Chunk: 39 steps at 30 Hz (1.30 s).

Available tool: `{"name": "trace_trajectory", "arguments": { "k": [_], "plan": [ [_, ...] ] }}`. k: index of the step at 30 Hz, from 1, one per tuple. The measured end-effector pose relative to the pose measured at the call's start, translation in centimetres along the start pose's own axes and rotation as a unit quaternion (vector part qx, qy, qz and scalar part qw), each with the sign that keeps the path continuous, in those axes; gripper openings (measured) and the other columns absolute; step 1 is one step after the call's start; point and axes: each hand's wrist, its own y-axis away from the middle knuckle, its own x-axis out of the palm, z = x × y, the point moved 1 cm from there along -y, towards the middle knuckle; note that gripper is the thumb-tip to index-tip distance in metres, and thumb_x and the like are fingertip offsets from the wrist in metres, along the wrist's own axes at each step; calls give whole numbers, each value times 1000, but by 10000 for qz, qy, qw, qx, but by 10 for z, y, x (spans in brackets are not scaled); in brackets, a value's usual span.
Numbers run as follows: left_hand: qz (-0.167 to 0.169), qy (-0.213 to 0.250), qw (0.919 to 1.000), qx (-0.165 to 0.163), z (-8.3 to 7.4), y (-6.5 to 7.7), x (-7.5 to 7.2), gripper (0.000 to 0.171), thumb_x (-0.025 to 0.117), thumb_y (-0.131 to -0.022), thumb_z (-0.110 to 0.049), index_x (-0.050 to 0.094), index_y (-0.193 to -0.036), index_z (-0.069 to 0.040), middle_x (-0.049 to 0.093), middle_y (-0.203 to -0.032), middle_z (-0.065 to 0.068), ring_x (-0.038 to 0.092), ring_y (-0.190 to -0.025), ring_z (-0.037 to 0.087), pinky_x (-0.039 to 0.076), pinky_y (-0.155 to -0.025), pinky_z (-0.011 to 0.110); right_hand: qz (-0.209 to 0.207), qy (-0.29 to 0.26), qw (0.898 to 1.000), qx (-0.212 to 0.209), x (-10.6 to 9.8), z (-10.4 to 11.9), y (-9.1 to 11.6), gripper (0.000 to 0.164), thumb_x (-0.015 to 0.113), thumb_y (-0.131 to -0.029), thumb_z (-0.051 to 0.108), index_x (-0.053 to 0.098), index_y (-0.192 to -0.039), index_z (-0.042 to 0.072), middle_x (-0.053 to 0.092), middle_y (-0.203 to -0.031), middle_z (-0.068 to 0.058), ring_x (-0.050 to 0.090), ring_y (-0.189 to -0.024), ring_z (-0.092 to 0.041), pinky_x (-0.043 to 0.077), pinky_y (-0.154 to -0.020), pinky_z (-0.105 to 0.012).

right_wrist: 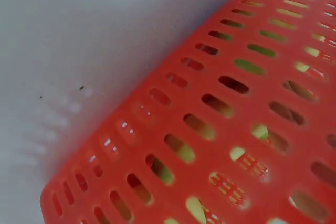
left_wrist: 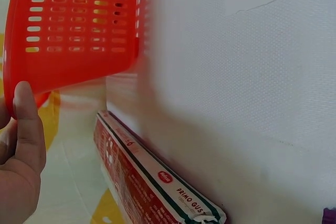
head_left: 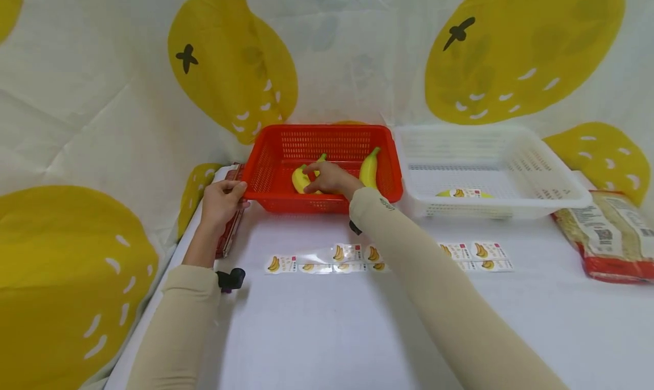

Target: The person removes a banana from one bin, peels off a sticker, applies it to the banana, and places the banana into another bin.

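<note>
My left hand (head_left: pixel 223 200) pinches the left front corner of the red basket's rim (head_left: pixel 317 197), thumb and fingers on either side of it in the left wrist view. My right hand (head_left: pixel 332 177) reaches over the front rim into the basket. Its thumb and forefinger stand apart over a yellow banana (head_left: pixel 299 181), with yellow showing between them. Behind that hand the green stem of another banana (head_left: pixel 323 158) sticks up. A further banana (head_left: pixel 369 170) leans at the basket's right side. The right wrist view shows only the slotted red wall; the right fingers are hidden there.
At right stands a white basket (head_left: pixel 490 202) holding a yellow fruit with a banana label (head_left: pixel 465 193). Several banana stickers (head_left: pixel 347 252) lie in rows on the white table (head_left: pixel 317 327). A red packet (left_wrist: pixel 152 177) lies left, a bag of grain-like food (head_left: pixel 608 231) far right.
</note>
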Motion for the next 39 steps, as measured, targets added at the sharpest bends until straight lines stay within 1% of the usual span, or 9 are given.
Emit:
{"name": "trace_trajectory", "arguments": {
  "k": [4,8,14,17,21,26,32,36,39],
  "plan": [
    [26,100,9999,-16,0,0,0,43,54,-106,-31,60,-137,-1,63,-124,20,65,-66,1,58,-85,26,147,149,9995,250,0,-2,-6,57,72,-96,22,52,-149,26,47,-154,-10,46,-129,-28,39,-116,-45],
    [26,234,9997,-10,-1,0,0,42,54,-106,-29,60,-136,0,64,-123,21,65,-64,0,59,-86,27,180,242,9992,262,-1,-3,-8,54,69,-97,16,55,-148,25,47,-151,-10,45,-125,-26,41,-110,-40],
    [-2,320,9995,-16,0,-1,0,41,55,-106,-28,60,-136,-1,64,-122,20,65,-64,0,59,-86,27,220,269,9994,61,-1,-5,-6,50,66,-98,15,57,-147,23,55,-126,-10,48,-108,-23,41,-88,-30],
    [-15,290,9996,-38,2,0,1,42,55,-105,-29,61,-136,-1,64,-122,21,65,-64,0,59,-81,23,241,302,9992,-65,0,-5,-4,50,66,-98,13,57,-147,21,55,-119,-10,47,-100,-21,40,-84,-28],
    [-26,267,9996,-62,3,0,1,42,55,-105,-30,61,-135,-1,64,-122,20,65,-65,1,59,-78,21,272,381,9987,-183,1,-7,-4,50,66,-99,13,56,-147,18,55,-116,-9,46,-94,-20,39,-80,-27],
    [-38,278,9996,-38,2,1,2,42,55,-105,-30,62,-135,-1,64,-123,20,66,-66,2,59,-81,24,247,390,9988,-189,0,-8,-4,50,67,-98,16,56,-147,20,57,-121,-9,48,-100,-21,40,-85,-29],
    [-65,310,9995,88,3,0,4,42,56,-105,-29,62,-133,1,64,-119,20,65,-62,0,60,-81,26,218,155,9995,-156,-6,-7,0,53,69,-97,21,55,-148,22,59,-141,-10,54,-119,-26,48,-105,-37],
    [-86,363,9992,143,3,-1,2,41,56,-106,-28,62,-132,3,64,-118,21,65,-60,0,59,-74,21,140,-110,9990,-419,-15,-2,5,53,68,-98,21,54,-149,23,57,-146,-13,53,-129,-28,48,-110,-40],
    [-103,408,9991,102,4,-2,0,41,56,-106,-27,62,-133,2,64,-119,20,66,-63,2,58,-69,17,55,-302,9975,-642,-23,4,10,53,68,-98,23,53,-149,26,58,-145,-12,54,-131,-27,48,-111,-41]
  ]
}}
